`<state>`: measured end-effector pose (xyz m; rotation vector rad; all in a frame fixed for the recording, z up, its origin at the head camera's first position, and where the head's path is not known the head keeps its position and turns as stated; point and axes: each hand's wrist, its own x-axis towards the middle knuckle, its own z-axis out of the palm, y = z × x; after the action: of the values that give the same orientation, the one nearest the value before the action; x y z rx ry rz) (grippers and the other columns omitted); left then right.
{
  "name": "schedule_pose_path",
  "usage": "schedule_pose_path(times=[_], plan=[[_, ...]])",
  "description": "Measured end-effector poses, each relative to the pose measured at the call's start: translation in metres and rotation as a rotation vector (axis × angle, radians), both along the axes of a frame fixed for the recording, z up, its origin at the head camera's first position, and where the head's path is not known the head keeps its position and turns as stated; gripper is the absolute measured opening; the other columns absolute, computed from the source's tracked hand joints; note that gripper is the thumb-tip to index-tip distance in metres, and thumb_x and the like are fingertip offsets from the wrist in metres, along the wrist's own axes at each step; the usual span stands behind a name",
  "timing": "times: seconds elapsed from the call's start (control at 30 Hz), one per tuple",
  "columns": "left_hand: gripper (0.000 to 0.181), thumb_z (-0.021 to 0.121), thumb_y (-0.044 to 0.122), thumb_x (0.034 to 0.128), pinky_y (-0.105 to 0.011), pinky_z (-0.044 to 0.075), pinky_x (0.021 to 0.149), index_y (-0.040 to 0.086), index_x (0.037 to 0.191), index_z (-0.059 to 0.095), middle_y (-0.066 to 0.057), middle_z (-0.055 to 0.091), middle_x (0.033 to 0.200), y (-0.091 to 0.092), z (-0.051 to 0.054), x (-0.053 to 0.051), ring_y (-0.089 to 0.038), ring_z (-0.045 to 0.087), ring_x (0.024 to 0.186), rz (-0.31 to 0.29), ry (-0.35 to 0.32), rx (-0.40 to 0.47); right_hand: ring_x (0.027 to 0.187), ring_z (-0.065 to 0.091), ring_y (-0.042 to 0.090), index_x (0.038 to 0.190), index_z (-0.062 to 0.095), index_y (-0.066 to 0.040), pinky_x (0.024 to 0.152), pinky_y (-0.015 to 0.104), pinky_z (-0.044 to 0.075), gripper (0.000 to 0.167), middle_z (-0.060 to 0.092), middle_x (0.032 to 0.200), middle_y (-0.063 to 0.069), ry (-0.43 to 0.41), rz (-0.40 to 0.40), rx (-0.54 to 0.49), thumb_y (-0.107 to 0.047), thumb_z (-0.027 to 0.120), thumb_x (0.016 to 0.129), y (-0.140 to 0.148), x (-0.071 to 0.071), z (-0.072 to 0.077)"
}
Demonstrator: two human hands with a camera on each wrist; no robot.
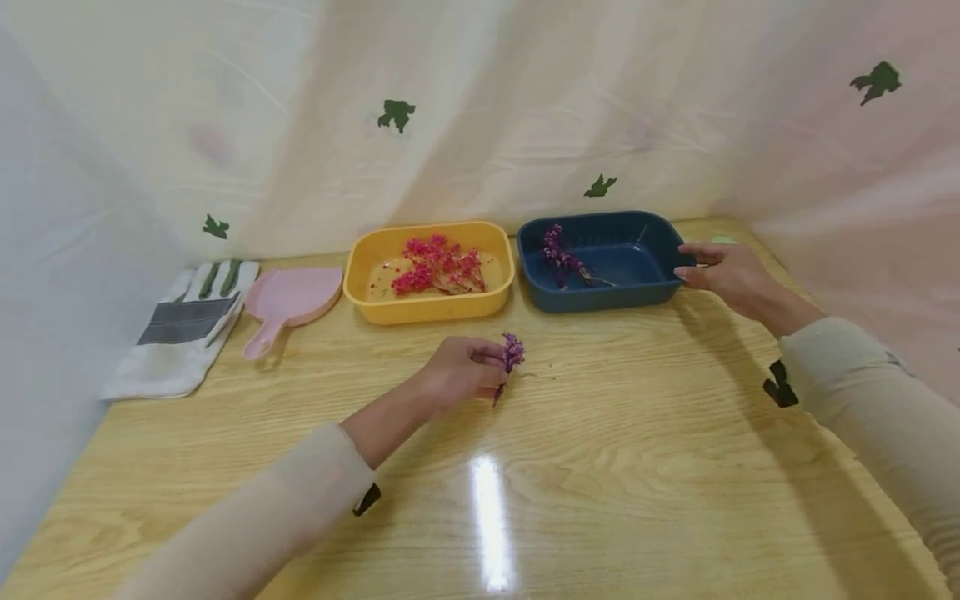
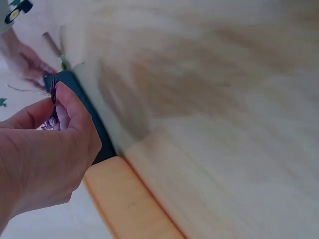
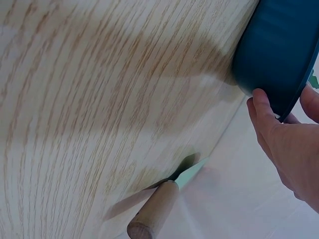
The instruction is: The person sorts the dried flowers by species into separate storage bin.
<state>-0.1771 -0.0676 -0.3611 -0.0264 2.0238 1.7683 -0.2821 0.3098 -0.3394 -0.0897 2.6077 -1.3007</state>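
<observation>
Between thumb and fingertips, my left hand (image 1: 465, 367) pinches a short sprig of purple dried flowers (image 1: 513, 353) above the table, in front of the two basins. The left wrist view shows the same purple sprig (image 2: 53, 102) held at the fingertips. My right hand (image 1: 731, 277) grips the right end of the dark blue basin (image 1: 600, 297). In the right wrist view, fingers lie against the outer wall of the blue basin (image 3: 279, 55), with the thumb at its rim. Another purple sprig (image 1: 558, 252) lies inside that basin, at its left.
Left of the blue basin stands a yellow basin (image 1: 427, 313) holding pink-red dried flowers (image 1: 438, 265). Further left lie a pink dustpan (image 1: 292, 296) and white-grey gloves (image 1: 183, 329). A wooden-handled tool (image 3: 154, 209) with a pale green blade lies near the right hand. A curtain (image 1: 480, 108) hangs behind.
</observation>
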Motion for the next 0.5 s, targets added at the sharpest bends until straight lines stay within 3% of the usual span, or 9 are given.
schedule_pose_path(times=[0.13,0.2,0.33,0.5], plan=[[0.034,0.059,-0.007,0.0904,-0.038,0.054,0.087,-0.006,0.125,0.056,-0.019,0.062,0.114,0.015,0.017,-0.017,-0.029,0.063,0.103,0.025,-0.044,0.077,0.084,0.057,-0.012,0.15,0.027,0.0,0.099,0.034,0.046,0.063,0.024,0.153,0.027,0.003,-0.005,-0.001,-0.023,0.056,0.098,0.001,0.0,0.0],[0.035,0.058,-0.006,0.0912,-0.041,0.052,0.092,-0.006,0.126,0.055,-0.021,0.061,0.117,0.022,0.024,-0.028,-0.029,0.062,0.106,0.04,-0.052,0.124,0.083,0.057,-0.012,0.15,0.028,0.0,0.096,0.03,0.048,0.062,0.024,0.153,0.027,0.003,-0.012,-0.01,-0.021,0.056,0.098,0.0,0.0,0.0],[0.034,0.059,-0.006,0.0908,-0.042,0.05,0.094,-0.007,0.125,0.054,-0.017,0.063,0.103,0.037,0.037,-0.051,-0.022,0.063,0.089,0.083,-0.068,0.205,0.083,0.057,-0.013,0.15,0.028,-0.001,0.096,0.031,0.048,0.061,0.023,0.153,0.026,-0.004,-0.022,-0.021,-0.019,0.055,0.099,-0.001,0.0,0.0],[0.031,0.061,-0.003,0.091,-0.034,0.053,0.088,-0.003,0.122,0.059,-0.011,0.063,0.089,0.056,0.053,-0.075,-0.017,0.061,0.074,0.129,-0.119,0.191,0.083,0.056,-0.013,0.151,0.027,-0.002,0.102,0.04,0.042,0.062,0.022,0.154,0.026,-0.012,-0.02,-0.021,-0.021,0.055,0.099,-0.001,0.001,0.001]])
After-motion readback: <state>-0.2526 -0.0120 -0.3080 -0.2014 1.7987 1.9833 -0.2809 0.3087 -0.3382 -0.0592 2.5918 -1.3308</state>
